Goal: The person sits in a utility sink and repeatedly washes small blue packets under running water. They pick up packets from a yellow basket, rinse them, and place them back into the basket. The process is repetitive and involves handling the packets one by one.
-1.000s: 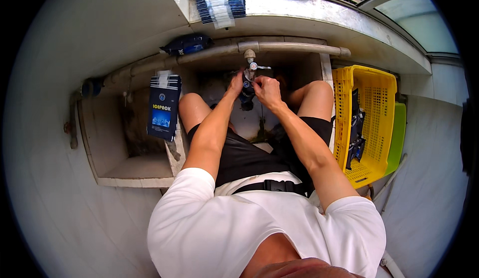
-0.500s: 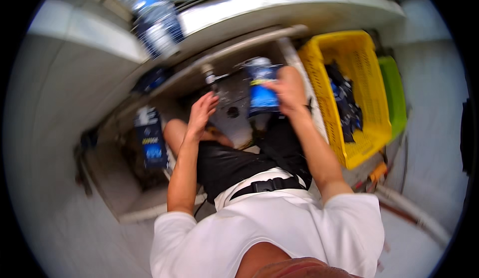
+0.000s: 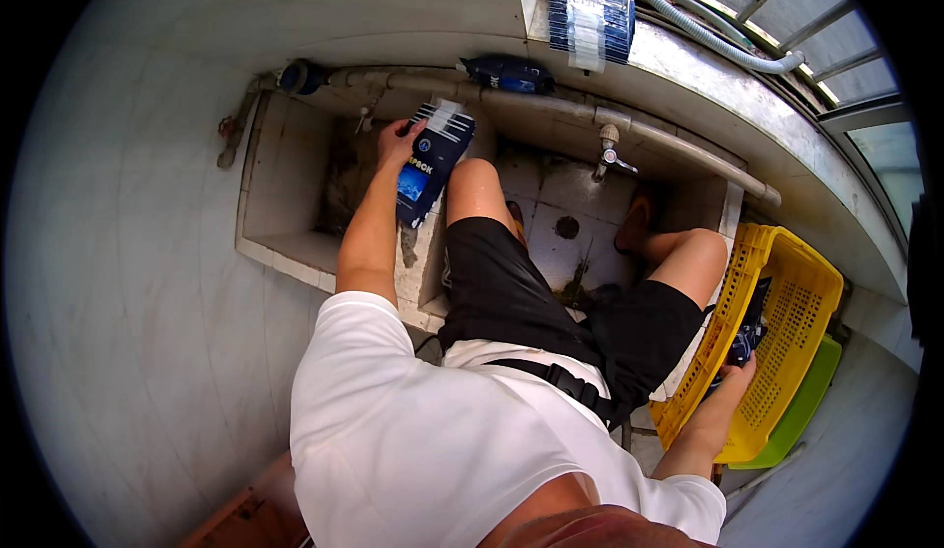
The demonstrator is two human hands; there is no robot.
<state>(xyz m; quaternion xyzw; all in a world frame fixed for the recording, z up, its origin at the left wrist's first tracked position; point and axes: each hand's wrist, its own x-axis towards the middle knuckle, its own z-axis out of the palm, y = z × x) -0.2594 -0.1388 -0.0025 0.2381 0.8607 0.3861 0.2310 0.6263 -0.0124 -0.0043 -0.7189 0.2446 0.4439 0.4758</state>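
My left hand grips the upper left edge of a flat dark blue pack with a white striped end and a bright blue patch. This pack stands tilted over the tiled dividing wall, beside my left knee. Far to the right, my right hand reaches into a yellow plastic basket. Its fingers are closed on a dark blue pack lying there, though the basket's side and the hand hide part of it.
A metal tap juts over the basin between my legs, with a drain in its floor. Another dark blue pack lies behind the pipe. Bundled packs sit on the ledge. A green basket stands beside the yellow one.
My right hand has gone from above the basin, where it held a dark blue pack, into the yellow basket. My left hand has moved left onto the pack at the dividing wall. The view has turned.
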